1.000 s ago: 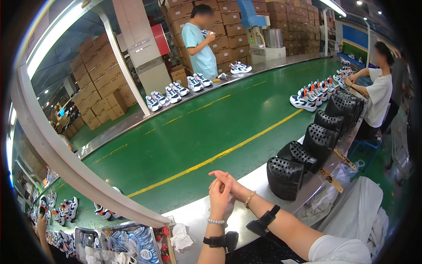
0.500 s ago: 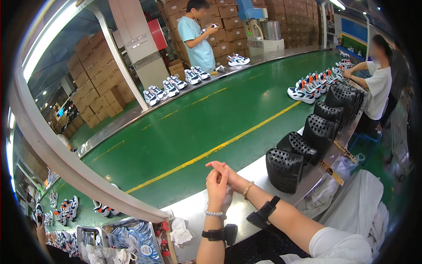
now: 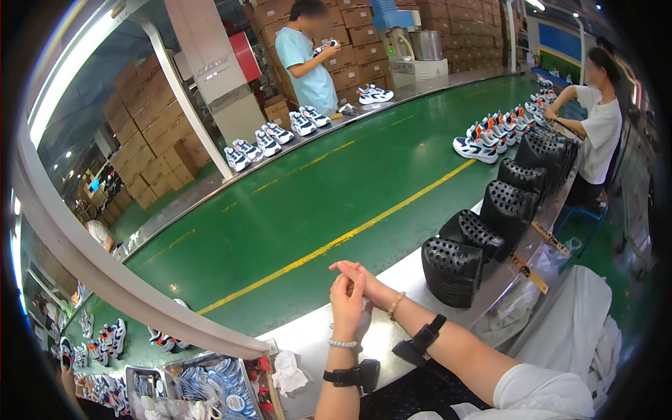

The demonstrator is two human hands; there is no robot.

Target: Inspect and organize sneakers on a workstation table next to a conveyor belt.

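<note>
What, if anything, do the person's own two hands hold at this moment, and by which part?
Nothing. The left hand and right hand are pressed against each other above the pale steel edge of the green belt, fingers overlapping, no object between them.

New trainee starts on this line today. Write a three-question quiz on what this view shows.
1. True or false: the left hand and right hand are clasped together, holding no shoe.
2. What lies nearest the hands, on the metal ledge?
A. a row of black perforated moulds
B. a red bucket
C. a stack of books
3. Fill in: the green conveyor belt has a ______ line running along it.

Key:
1. True
2. A
3. yellow
</note>
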